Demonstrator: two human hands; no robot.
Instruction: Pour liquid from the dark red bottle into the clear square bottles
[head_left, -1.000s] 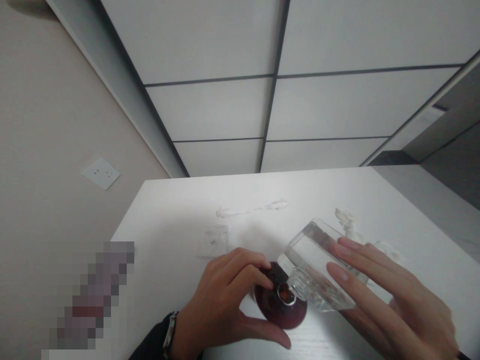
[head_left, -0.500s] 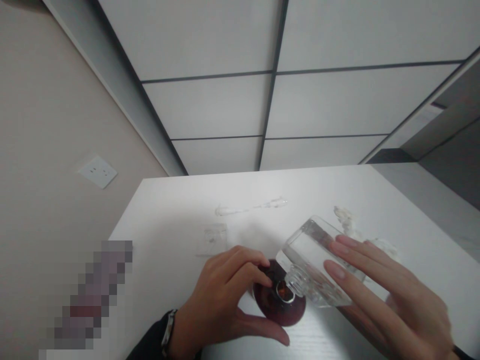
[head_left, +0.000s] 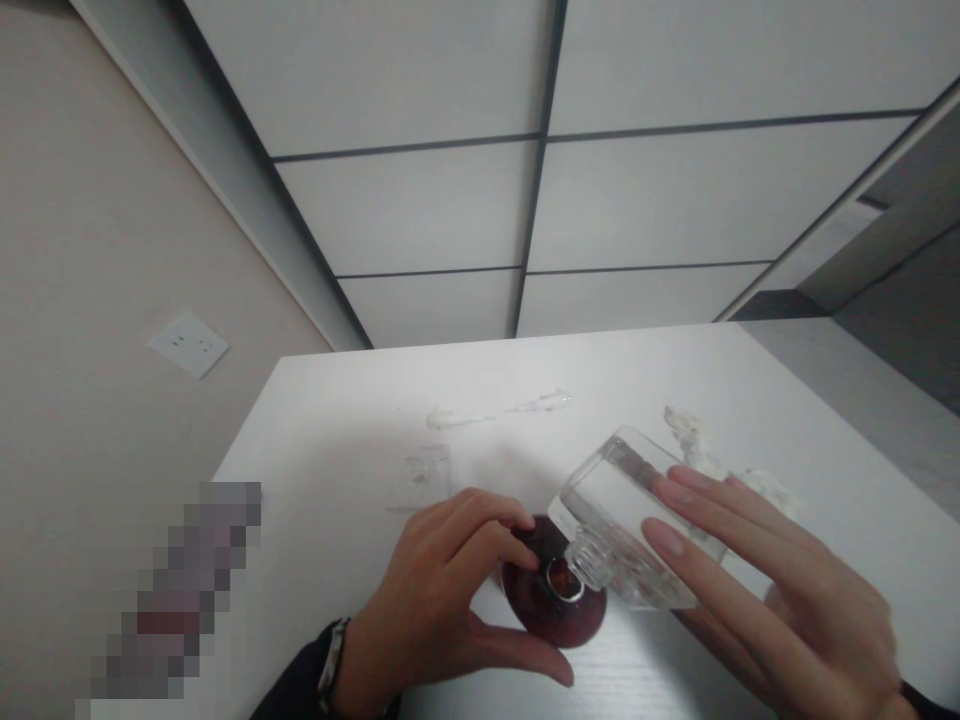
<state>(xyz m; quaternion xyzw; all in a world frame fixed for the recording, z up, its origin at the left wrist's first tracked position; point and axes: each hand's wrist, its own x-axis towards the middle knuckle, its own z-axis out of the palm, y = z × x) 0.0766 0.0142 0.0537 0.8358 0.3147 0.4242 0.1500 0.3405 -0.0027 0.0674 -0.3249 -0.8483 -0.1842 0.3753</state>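
At the dial centre, on the white table (head_left: pixel 330 420), stands one dark red bottle (head_left: pixel 555 622); read clock positions from it. My left hand (head_left: pixel 450 590), nine o'clock, grips its shoulder between fingers and thumb. My right hand (head_left: pixel 806 595), three o'clock, grasps one clear bottle (head_left: pixel 619 500) at two o'clock, tilted, neck down at the open mouth; contact cannot be confirmed. Bottles: two. Clear bottle: appears to contain colourless liquid. Dark red bottle: amber-brown inside; level not visible. Also present: one thin plastic stick (head_left: pixel 540 404), eleven o'clock; one clear packet (head_left: pixel 427 478), ten o'clock; whitish crumpled material (head_left: pixel 694 440), two o'clock, piece count unclear.
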